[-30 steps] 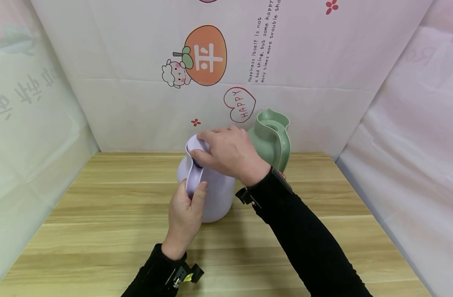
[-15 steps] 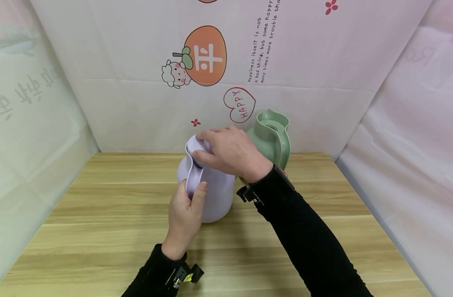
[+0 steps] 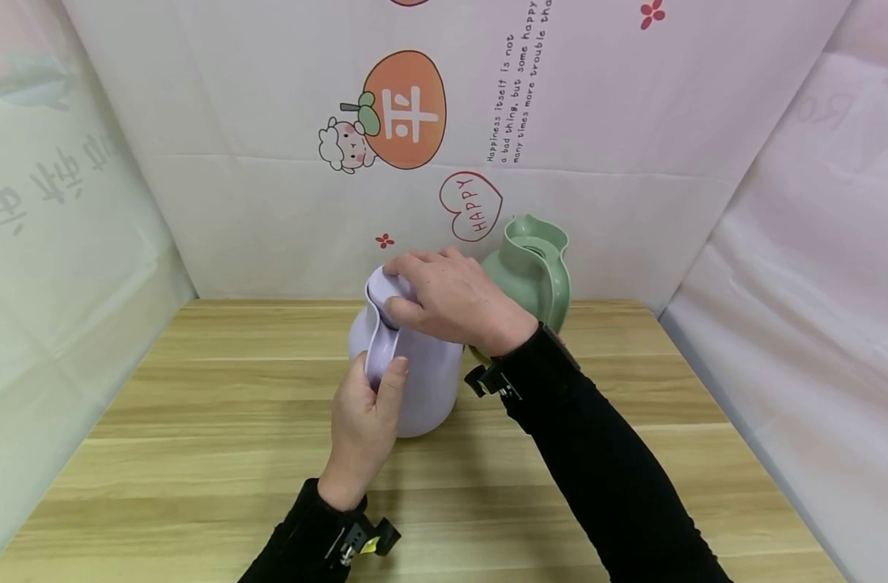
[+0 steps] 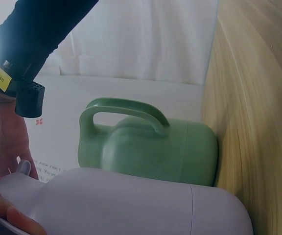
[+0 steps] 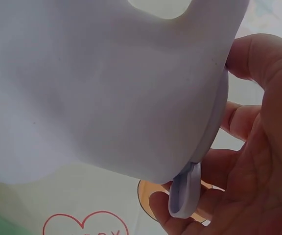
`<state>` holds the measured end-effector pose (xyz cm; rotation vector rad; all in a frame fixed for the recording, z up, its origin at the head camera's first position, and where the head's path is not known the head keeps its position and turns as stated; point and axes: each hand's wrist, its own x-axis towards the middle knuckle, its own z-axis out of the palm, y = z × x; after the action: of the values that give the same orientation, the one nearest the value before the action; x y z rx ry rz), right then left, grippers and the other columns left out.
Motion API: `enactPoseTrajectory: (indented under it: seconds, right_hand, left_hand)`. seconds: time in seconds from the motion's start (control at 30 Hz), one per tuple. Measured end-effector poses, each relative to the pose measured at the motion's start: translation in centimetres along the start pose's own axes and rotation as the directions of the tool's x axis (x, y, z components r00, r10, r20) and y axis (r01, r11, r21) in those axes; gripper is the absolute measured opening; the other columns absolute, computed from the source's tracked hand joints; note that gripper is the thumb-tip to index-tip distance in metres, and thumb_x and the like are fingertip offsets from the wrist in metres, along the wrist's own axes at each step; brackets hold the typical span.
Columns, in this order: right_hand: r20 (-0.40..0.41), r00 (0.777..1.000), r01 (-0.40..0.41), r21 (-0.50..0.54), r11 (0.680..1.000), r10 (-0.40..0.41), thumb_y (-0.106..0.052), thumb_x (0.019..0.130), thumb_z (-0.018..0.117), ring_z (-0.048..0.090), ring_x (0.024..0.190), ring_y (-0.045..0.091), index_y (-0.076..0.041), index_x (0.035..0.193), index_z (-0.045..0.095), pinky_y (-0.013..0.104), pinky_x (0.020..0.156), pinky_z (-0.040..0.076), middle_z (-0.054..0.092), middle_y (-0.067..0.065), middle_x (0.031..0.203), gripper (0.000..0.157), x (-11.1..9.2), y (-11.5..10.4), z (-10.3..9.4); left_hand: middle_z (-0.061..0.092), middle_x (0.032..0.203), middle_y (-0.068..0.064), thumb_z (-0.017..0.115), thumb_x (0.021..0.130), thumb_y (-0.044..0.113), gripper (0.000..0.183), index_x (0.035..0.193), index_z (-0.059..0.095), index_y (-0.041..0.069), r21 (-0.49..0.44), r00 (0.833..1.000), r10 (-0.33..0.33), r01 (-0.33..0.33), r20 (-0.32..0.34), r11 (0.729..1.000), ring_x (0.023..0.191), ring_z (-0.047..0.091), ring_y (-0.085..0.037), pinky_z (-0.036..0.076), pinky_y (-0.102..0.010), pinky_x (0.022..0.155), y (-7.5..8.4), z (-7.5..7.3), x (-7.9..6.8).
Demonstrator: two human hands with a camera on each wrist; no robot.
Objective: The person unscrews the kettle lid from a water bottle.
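A lilac vacuum jug (image 3: 431, 397) stands upright on the table. Its handle (image 3: 380, 352) is gripped by my left hand (image 3: 359, 429), the thumb lying along the near side. Over the jug's top, my right hand (image 3: 461, 300) holds the round lilac lid (image 3: 388, 290) with thumb and fingers at its rim, hiding part of it. In the right wrist view, the fingers (image 5: 248, 117) curve about the lid's edge, near a small protruding lilac loop (image 5: 187, 193). The left wrist view shows the jug's smooth body (image 4: 116, 205) from the side.
Behind and right of the lilac jug stands a green vacuum jug (image 3: 527, 279), partly behind my right hand and wrist. The wood-grain table (image 3: 196, 421) ends at a printed white backdrop (image 3: 269, 219), with white cloth (image 3: 793, 267) on both sides.
My right hand has turned slightly on the lid: its thumb and wrist have shifted a little to the right. The left hand and both jugs stay in place.
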<state>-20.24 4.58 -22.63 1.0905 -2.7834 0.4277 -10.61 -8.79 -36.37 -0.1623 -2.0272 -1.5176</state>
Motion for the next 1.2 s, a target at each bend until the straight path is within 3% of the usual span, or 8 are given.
enactPoseTrajectory:
  seconds: [0.2,0.4,0.6,0.77,0.9,1.2]
  right_hand:
    - [0.015,1.000,-0.007,0.033,0.999,0.006,-0.037,0.098,0.052,0.053,0.131,0.028,-0.017,0.141,0.059,0.047,0.108,0.041,0.061,0.001,0.144,0.048,0.0,0.0,0.1]
    - [-0.009,1.000,0.009,0.015,1.000,-0.009,-0.040,0.102,0.054,0.057,0.123,0.025,-0.014,0.144,0.058,0.046,0.105,0.044,0.063,0.004,0.137,0.050,-0.1,-0.4,0.0]
    - [-0.165,0.985,-0.080,-0.191,0.978,0.049,-0.062,0.100,0.056,0.064,0.111,0.037,-0.025,0.147,0.058,0.053,0.088,0.053,0.067,0.010,0.130,0.060,-0.4,-1.7,0.8]
    - [-0.240,0.961,-0.215,-0.329,0.920,0.139,-0.072,0.098,0.051,0.061,0.091,0.035,-0.028,0.129,0.065,0.048,0.076,0.051,0.068,0.011,0.101,0.055,-0.4,-3.0,1.6]
    - [-0.249,0.954,-0.254,-0.367,0.895,0.169,-0.068,0.102,0.046,0.059,0.082,0.033,-0.024,0.113,0.066,0.046,0.072,0.049,0.064,0.011,0.085,0.050,-0.4,-3.5,1.9]
    - [-0.274,0.958,-0.177,-0.320,0.931,0.088,-0.050,0.104,0.051,0.056,0.075,0.031,-0.019,0.096,0.067,0.043,0.066,0.047,0.061,0.005,0.076,0.036,-0.4,-3.2,1.7]
  left_hand:
    - [0.052,0.078,-0.004,0.064,0.103,0.021,0.022,0.102,0.063,-0.001,-0.005,1.000,0.002,-0.002,-0.003,1.000,0.069,0.051,-0.017,0.041,-0.029,0.058,0.0,0.0,0.0]
    - [0.053,0.079,-0.004,0.064,0.103,0.021,0.021,0.101,0.062,0.000,-0.001,1.000,0.011,-0.011,-0.012,1.000,0.070,0.052,-0.016,0.041,-0.028,0.058,0.0,0.1,0.0]
    - [0.047,0.076,-0.002,0.063,0.104,0.022,0.022,0.098,0.060,0.001,-0.008,1.000,0.010,-0.010,0.004,1.000,0.066,0.048,-0.015,0.037,-0.028,0.055,0.0,0.1,0.0]
    - [0.054,0.079,-0.005,0.063,0.104,0.023,0.024,0.103,0.062,0.000,-0.007,1.000,0.004,-0.004,0.005,1.000,0.070,0.053,-0.016,0.043,-0.028,0.057,-0.1,0.1,-0.1]
    - [0.059,0.083,-0.007,0.064,0.104,0.023,0.024,0.104,0.063,-0.001,-0.005,1.000,0.001,-0.001,0.002,1.000,0.074,0.057,-0.016,0.047,-0.029,0.060,-0.1,0.1,-0.1]
    - [0.054,0.078,-0.004,0.063,0.104,0.024,0.024,0.101,0.062,0.000,-0.002,1.000,-0.012,0.012,0.004,1.000,0.069,0.052,-0.016,0.042,-0.028,0.056,-0.2,0.1,-0.2]
